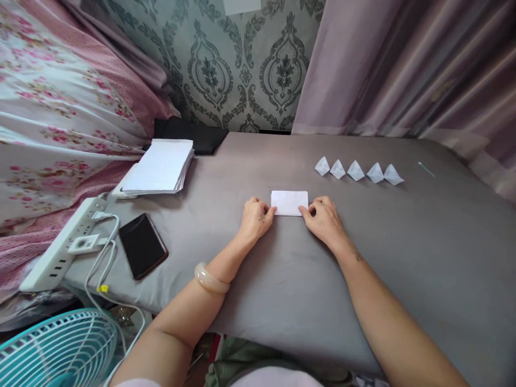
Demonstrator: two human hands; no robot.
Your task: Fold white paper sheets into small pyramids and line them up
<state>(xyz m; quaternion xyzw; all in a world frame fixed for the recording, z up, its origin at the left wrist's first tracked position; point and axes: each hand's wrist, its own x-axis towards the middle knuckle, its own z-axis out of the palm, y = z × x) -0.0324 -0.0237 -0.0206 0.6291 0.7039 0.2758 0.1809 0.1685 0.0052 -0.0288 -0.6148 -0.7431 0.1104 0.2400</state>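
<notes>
A small folded sheet of white paper lies on the grey-covered table, its long side facing me. At its left lower corner my left hand grips the edge, thumb on top and fingers curled. My right hand pinches the right lower corner in the same way. Beyond and to the right, several folded white paper shapes with pointed tops stand in a row.
To the left are a stack of white paper, a phone and a power strip with white cables. A teal fan stands below the table's left edge. A thin stick lies far right, near the curtain.
</notes>
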